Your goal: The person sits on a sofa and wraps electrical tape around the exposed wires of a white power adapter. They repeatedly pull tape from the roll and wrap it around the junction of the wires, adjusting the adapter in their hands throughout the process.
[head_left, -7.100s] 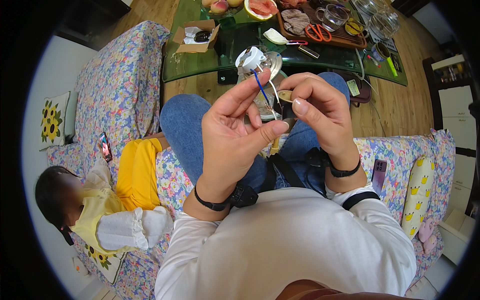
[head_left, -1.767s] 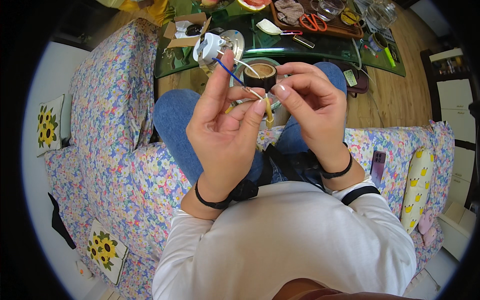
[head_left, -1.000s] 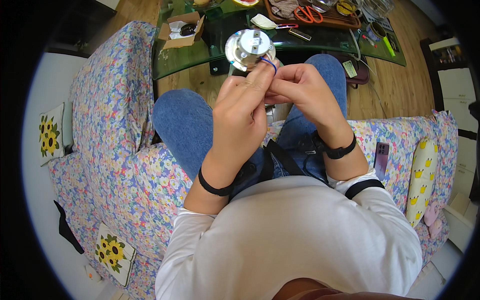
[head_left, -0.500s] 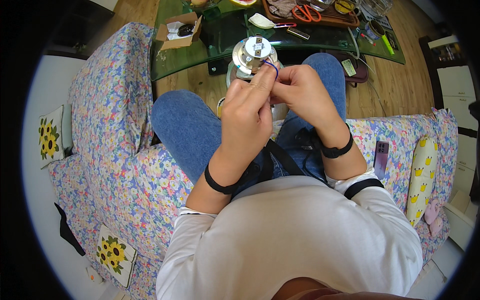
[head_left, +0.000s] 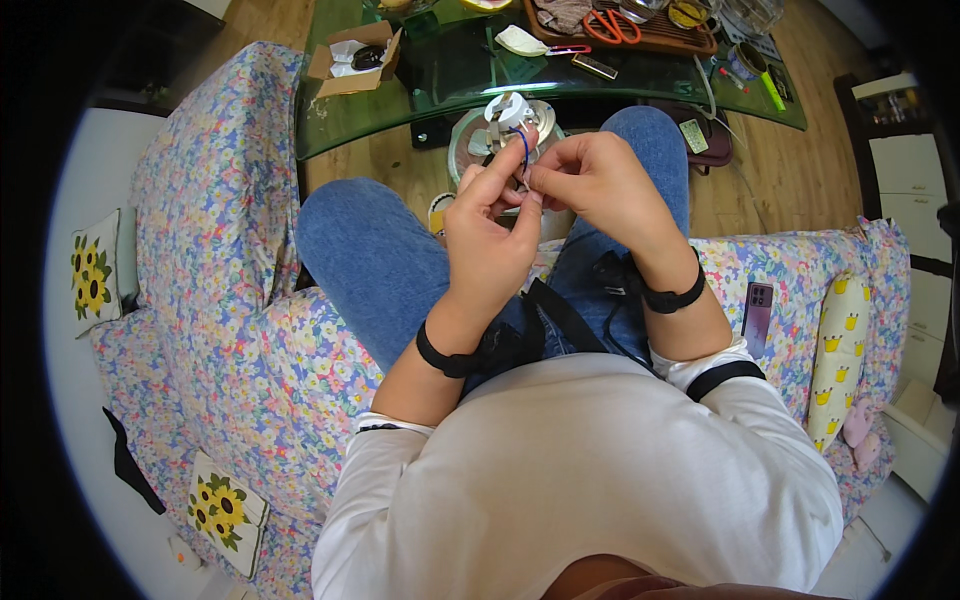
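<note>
A round device [head_left: 508,110] of white and silvery parts, its exact kind unclear, is held up between my knees, tilted away from me. My left hand [head_left: 488,225] is closed on it from below, with the fingers partly hiding it. From the device a thin blue wire [head_left: 526,148] curves down toward my fingertips. My right hand [head_left: 600,185] pinches this wire near its lower end, right beside my left thumb. The wire's very tip is too small to make out.
Beneath the device stands a clear plastic bin [head_left: 459,152]. Ahead is a glass table [head_left: 440,95] with an open cardboard box [head_left: 356,60], a wooden tray [head_left: 660,40] and orange-handled scissors [head_left: 612,27]. A phone [head_left: 758,318] lies on the flowered sofa to my right.
The device has tipped, so its round labelled face no longer faces up at me. My left hand has rolled, bringing its thumb up beside my right fingertips at the wire.
</note>
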A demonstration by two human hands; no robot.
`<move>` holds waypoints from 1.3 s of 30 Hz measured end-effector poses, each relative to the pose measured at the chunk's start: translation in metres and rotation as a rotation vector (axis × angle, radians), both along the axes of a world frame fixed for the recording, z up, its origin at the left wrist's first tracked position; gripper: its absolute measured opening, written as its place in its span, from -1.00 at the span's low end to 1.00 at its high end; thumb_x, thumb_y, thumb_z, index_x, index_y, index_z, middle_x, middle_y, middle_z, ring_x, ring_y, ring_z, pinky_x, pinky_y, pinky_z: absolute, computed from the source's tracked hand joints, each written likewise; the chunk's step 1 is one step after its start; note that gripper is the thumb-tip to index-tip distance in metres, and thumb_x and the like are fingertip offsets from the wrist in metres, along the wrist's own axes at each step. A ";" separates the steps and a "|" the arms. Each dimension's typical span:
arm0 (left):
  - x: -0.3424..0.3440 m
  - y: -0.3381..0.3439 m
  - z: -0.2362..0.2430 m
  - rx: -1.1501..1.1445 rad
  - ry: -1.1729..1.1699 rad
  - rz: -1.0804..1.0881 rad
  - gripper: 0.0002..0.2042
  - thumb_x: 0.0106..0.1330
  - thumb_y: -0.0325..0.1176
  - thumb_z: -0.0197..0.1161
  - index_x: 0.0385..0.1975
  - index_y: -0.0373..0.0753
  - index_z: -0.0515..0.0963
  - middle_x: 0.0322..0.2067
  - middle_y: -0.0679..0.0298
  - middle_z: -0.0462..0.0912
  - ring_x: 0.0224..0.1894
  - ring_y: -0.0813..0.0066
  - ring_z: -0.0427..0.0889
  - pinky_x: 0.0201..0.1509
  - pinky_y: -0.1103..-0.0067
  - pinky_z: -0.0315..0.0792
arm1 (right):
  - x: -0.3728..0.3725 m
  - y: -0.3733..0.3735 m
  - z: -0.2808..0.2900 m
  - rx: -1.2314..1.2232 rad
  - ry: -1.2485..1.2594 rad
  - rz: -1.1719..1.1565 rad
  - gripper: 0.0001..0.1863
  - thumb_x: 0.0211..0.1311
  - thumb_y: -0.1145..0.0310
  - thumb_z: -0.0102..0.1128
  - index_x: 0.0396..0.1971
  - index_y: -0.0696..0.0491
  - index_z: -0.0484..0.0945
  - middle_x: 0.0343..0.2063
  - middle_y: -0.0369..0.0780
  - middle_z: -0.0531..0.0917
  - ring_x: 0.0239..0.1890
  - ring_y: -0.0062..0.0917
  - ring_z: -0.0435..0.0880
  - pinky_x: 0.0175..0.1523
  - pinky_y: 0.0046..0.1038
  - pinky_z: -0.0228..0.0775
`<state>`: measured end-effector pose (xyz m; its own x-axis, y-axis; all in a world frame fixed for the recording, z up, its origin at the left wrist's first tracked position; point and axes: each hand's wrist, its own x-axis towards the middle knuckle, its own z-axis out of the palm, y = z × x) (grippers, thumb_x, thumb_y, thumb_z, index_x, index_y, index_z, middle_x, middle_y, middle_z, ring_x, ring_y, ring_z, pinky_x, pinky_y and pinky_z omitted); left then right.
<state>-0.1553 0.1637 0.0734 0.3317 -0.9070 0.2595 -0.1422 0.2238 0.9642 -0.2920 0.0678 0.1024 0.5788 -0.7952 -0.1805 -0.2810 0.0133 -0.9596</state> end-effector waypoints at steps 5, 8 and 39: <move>0.006 0.000 -0.014 0.017 -0.082 0.005 -0.38 0.20 -0.74 0.33 0.33 -0.28 0.55 -0.20 0.24 0.59 -0.29 0.64 0.59 -0.15 0.71 0.56 | 0.002 -0.009 -0.009 0.136 0.070 0.034 -0.74 0.24 0.35 0.36 -0.44 0.29 0.75 -0.57 -0.17 0.75 -0.53 -0.62 0.69 -0.37 -0.53 0.51; 0.007 -0.001 -0.020 0.024 -0.063 0.016 -0.36 0.22 -0.76 0.34 0.37 -0.27 0.51 -0.19 0.33 0.52 -0.32 0.72 0.49 -0.14 0.75 0.52 | 0.004 -0.011 -0.016 0.116 0.034 0.019 -0.75 0.20 0.35 0.37 -0.44 0.28 0.75 -0.60 -0.17 0.74 -0.55 -0.62 0.68 -0.37 -0.51 0.51; 0.014 -0.013 -0.051 0.040 0.806 -0.047 -0.54 0.51 -0.34 0.28 0.34 -0.38 0.47 0.16 0.23 0.63 0.18 0.49 0.58 0.33 0.37 0.44 | 0.017 -0.009 -0.015 -0.335 0.167 -0.035 -0.80 0.34 0.41 0.33 -0.43 0.22 0.62 -0.59 -0.32 0.66 -0.53 -0.78 0.57 -0.41 -0.62 0.40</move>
<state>-0.1415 0.1510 0.0222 0.3648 -0.9280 -0.0759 0.6084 0.1759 0.7739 -0.2746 0.0591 0.0871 0.5347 -0.8450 0.0036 -0.4392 -0.2815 -0.8531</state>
